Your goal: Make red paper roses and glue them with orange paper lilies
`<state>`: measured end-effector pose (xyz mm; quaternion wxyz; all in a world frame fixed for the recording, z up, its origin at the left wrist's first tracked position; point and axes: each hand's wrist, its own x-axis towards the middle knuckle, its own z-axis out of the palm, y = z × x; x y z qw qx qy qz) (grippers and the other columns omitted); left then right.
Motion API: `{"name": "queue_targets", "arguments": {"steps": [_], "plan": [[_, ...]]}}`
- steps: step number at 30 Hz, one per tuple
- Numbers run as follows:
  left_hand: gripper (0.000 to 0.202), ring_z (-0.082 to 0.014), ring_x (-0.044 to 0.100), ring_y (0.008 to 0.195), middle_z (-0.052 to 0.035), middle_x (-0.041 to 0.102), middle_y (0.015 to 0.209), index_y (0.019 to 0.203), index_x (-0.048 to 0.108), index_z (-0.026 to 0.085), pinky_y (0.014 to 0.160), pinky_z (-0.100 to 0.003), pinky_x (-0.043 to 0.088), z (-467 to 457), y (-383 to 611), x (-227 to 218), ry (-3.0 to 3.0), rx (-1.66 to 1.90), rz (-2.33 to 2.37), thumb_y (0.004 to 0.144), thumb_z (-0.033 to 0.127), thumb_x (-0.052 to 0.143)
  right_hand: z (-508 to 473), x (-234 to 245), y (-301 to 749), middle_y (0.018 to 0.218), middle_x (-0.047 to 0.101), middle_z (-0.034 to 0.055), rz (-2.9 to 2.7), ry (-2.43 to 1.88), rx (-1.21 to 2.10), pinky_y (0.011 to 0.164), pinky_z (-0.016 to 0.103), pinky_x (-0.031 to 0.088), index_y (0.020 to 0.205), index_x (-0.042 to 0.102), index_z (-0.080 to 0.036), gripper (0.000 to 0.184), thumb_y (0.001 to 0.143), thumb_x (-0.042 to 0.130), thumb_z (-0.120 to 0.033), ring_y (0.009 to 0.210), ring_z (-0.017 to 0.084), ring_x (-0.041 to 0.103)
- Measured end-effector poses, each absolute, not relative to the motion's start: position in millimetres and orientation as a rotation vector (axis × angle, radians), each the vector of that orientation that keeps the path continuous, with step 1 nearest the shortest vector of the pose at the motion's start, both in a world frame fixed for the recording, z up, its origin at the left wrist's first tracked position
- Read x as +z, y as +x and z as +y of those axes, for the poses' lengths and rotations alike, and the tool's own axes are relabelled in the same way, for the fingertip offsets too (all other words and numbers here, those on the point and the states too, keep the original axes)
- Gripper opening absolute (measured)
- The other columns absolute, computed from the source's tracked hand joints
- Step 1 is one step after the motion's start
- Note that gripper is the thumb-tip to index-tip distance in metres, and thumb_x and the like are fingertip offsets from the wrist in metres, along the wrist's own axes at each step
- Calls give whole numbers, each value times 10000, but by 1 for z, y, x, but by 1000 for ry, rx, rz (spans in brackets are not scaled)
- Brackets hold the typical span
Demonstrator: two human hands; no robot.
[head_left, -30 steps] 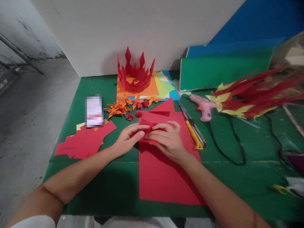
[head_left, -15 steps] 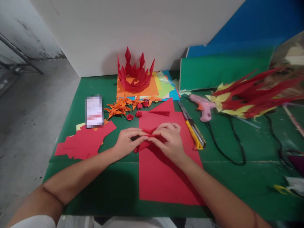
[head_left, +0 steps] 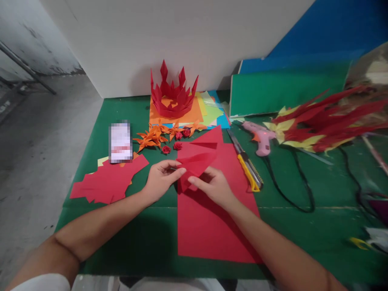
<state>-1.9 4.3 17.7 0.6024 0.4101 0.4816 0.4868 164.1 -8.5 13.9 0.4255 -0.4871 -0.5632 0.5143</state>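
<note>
While left hand [head_left: 159, 180] and right hand [head_left: 217, 186] pinch its edges | folded paper [head_left: 197, 163]: red, creased (flaps layered), one corner pointing up-right

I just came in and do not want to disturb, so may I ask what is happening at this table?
A person's left hand and right hand hold folded paper above a red sheet on the green table. A cutter lies at the sheet's right edge, with a glue gun farther right. Farther back than the hands are orange flowers, small roses and, on coloured sheets, a red crown.
</note>
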Motion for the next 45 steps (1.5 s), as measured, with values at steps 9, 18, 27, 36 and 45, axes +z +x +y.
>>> {"name": "queue_targets", "arguments": {"steps": [9,18,27,36,45], "plan": [[261,-71,586,597,25,617,693,764,594,171,565,-177,507,0,-1,14,1019,1173,1049,632,292,784,-7,20,164,561,609,-5,-1230,-1329,1393,495,254,453,673,655,-183,316,669,724,-491,494,111,497],[358,-87,627,590,20,642,689,861,647,159,606,-215,550,5,-4,17,955,1146,1125,584,309,817,-7,16,164,680,685,21,-1199,-1312,1362,496,249,466,728,668,-184,258,673,741,-425,528,115,547],[338,-110,628,506,1,672,559,720,689,148,524,-227,546,5,-3,22,924,1106,1205,542,399,828,-7,16,165,784,731,48,-1245,-1310,1302,584,299,514,786,688,-191,250,704,721,-424,643,171,633],[327,-114,636,508,-4,676,551,703,692,144,520,-219,544,5,-3,22,911,1089,1215,540,390,832,-8,15,165,772,740,56,-1233,-1352,1292,579,309,514,785,709,-184,272,695,730,-439,626,174,631],[311,-118,640,519,-5,678,562,710,698,153,544,-236,569,3,-3,21,943,1110,1204,567,402,818,-9,15,165,777,735,58,-1252,-1349,1286,583,317,516,801,698,-192,250,711,713,-425,623,175,626]]}}
